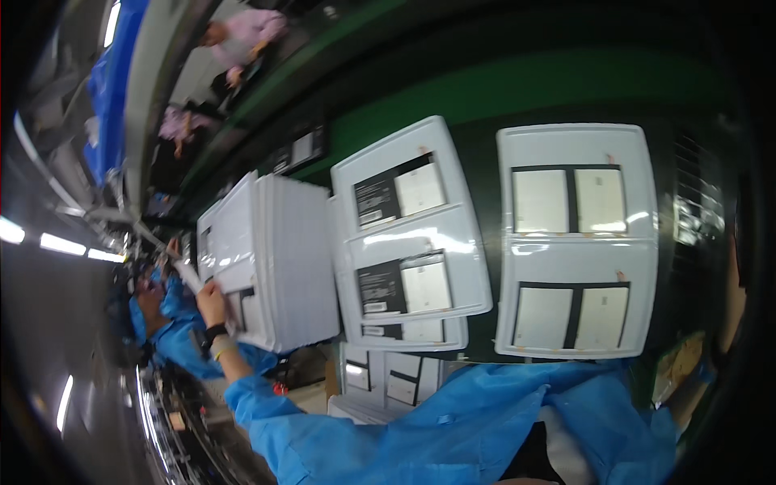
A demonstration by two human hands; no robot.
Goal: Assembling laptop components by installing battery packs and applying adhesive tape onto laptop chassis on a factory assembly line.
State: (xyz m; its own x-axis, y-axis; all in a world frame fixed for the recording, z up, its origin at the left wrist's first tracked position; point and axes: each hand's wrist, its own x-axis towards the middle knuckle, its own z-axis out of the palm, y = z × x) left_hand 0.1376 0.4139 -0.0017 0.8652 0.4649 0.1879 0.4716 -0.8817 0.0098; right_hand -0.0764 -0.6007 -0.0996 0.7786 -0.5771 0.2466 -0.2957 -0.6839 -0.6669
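Observation:
On the left stands a tall stack of white plastic trays (299,259). My left hand (212,304), with a dark band on its wrist, is closed at the near left edge of the top tray; its fingertips are partly hidden. In the middle lies a white tray (416,229) with flat battery packs (424,288), each with a black and a white part. Another white tray (578,260) on the right holds flat packs with pale faces (600,200). My right hand (734,295) is a dim shape at the far right rim, fingers not readable.
The trays rest on a dark green work surface (525,73). More filled trays (396,376) sit low in front of me. A brown-yellow item (679,368) lies by my right forearm. At left a person in blue (174,323) sits close; people in pink (246,36) are farther off.

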